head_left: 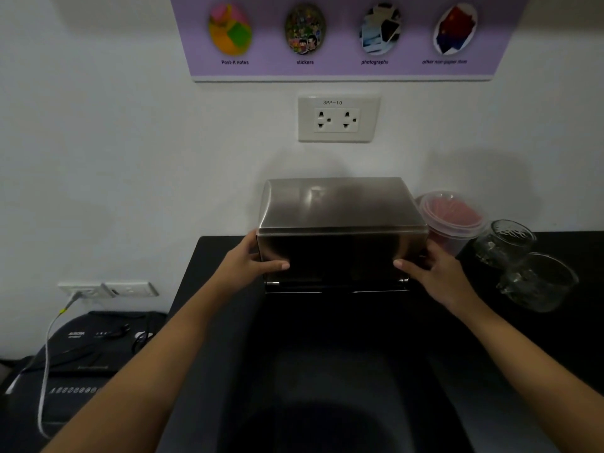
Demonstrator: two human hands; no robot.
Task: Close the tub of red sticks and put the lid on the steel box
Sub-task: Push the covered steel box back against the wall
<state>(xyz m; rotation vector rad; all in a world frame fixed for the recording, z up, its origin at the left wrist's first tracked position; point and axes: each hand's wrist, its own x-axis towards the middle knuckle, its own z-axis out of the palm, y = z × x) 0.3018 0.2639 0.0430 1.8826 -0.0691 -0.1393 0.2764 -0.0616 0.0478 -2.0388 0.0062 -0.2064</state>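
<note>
both hands grip a steel lid [340, 207], one on each side. the left hand [251, 261] wraps the lid's left wall with its thumb stretched across the dark front face; the right hand [434, 273] does the same on the right wall, thumb pointing inward. between the two thumbs the lid's front reflects the dark counter. under the hands, at the lid's lower edge, the rim of the steel box [336, 286] shows as a thin bright strip with small metal fittings at each corner, so the lid sits over the box; whether it is fully seated cannot be told.

just beyond the right hand, behind its fingers and close against the lid's right side, stands the tub of red sticks [452, 220], with a clear lid on top and the red showing through. further out to the right of that hand are two clear glass jars [510, 238], one behind the other, the near one well clear of the wrist. all rest on a black counter [327, 371].

left of the left forearm, below counter level, sits a dark shredder [81, 348] with a pale cable [49, 338] running up to a wall outlet. above the hands on the white wall is a double socket [338, 119], and above that a purple poster [343, 34] with four oval pictures.
</note>
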